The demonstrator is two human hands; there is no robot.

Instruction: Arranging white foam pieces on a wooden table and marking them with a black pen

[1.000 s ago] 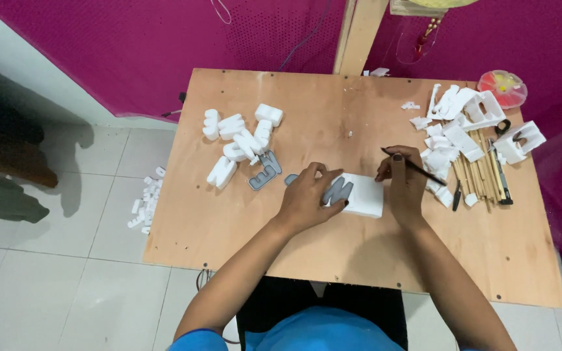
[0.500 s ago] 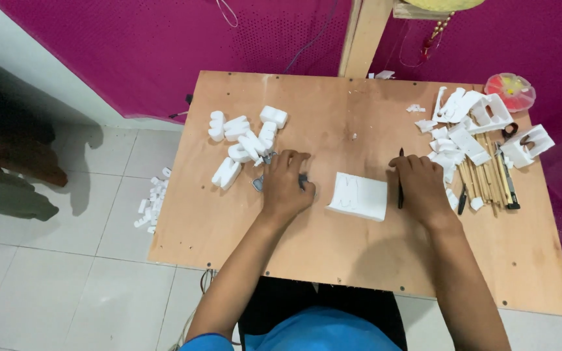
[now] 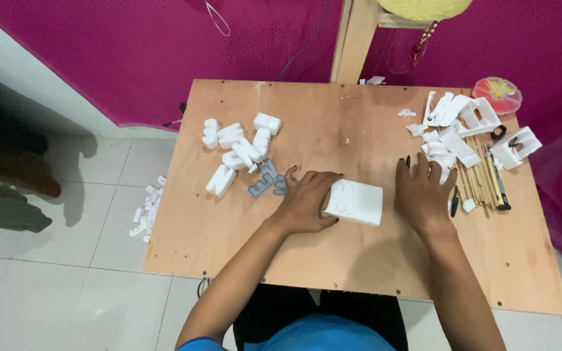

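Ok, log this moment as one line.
left hand: touching white foam block | right hand: flat on wooden table, empty | grey letter templates: beside left hand

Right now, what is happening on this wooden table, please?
A person sits at a wooden table. The left hand rests against the left side of a white foam block near the middle of the table. The right hand lies flat on the table just right of the block, apart from it. Grey letter shapes and white foam pieces lie to the left; foam scraps and thin wooden sticks lie to the right.
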